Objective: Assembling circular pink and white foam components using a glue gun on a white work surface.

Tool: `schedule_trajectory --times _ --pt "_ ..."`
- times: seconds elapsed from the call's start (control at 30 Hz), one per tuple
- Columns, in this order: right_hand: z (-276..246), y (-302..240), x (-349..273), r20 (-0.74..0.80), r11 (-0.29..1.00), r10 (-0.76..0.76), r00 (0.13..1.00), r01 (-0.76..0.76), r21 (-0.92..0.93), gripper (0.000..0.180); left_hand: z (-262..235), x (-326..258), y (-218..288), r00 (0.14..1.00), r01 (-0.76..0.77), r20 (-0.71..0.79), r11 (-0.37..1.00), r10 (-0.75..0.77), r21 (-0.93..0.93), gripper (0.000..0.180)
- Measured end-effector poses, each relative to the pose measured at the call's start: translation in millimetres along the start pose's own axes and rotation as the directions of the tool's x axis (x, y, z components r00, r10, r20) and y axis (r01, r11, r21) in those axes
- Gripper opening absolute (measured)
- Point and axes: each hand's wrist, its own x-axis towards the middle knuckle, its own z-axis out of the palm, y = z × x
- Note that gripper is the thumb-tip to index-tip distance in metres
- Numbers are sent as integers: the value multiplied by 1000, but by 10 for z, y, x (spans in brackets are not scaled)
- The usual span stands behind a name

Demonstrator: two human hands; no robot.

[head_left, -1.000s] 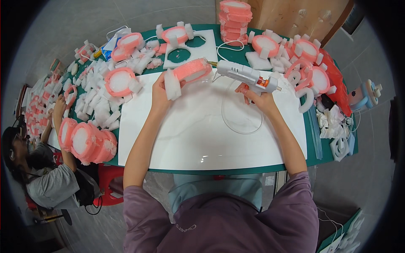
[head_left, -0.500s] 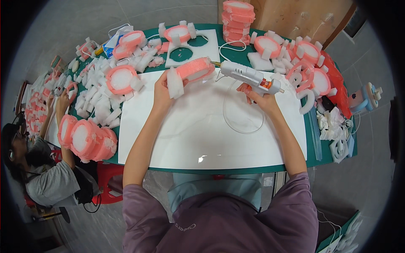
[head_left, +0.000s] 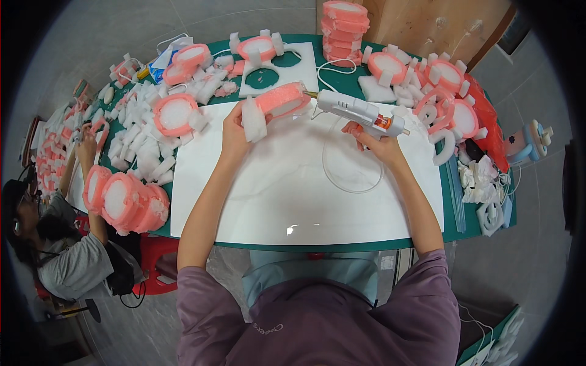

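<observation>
While the left hand point(head_left: 234, 133) has its fingers wrapped on a round pink-and-white foam piece point(head_left: 282, 99), the right hand point(head_left: 376, 144) grips a white plastic glue gun point(head_left: 353, 108). The foam piece is up over a shiny white board point(head_left: 293, 195), with the gun's tip right by its edge.

This looks like a small workshop for handwork: across the upper frame curves a green table point(head_left: 342, 84), with loose white foam pieces point(head_left: 146, 152) heaped at the left and a stack of pink rounds point(head_left: 345, 33) at the top. A glue gun point(head_left: 354, 110) shows right of centre; at the far left a co-worker point(head_left: 76, 265) sits near more pink and white pieces point(head_left: 52, 152).
</observation>
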Motion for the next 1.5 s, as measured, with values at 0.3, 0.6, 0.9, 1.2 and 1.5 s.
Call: schedule_trajectory --times 0.3,0.6,0.9,1.2,1.5 --pt "-54 -48 6 24 996 -50 998 48 78 19 -54 30 18 998 -18 -57 994 24 105 32" --pt "-266 214 246 -501 970 -111 859 -16 -242 28 -93 46 -11 991 17 -128 980 -43 -196 39" --pt "-389 596 630 -518 831 -301 801 -46 -555 39 -60 30 -46 989 27 -140 982 -54 -188 36" --pt "-531 810 854 -445 774 -358 821 -5 -633 52 -42 39 -157 992 66 -89 979 -84 -194 32" --pt "-411 -238 54 -225 194 -217 950 -184 -964 38 1 88 -235 1000 11 -15 976 -15 -215 40"
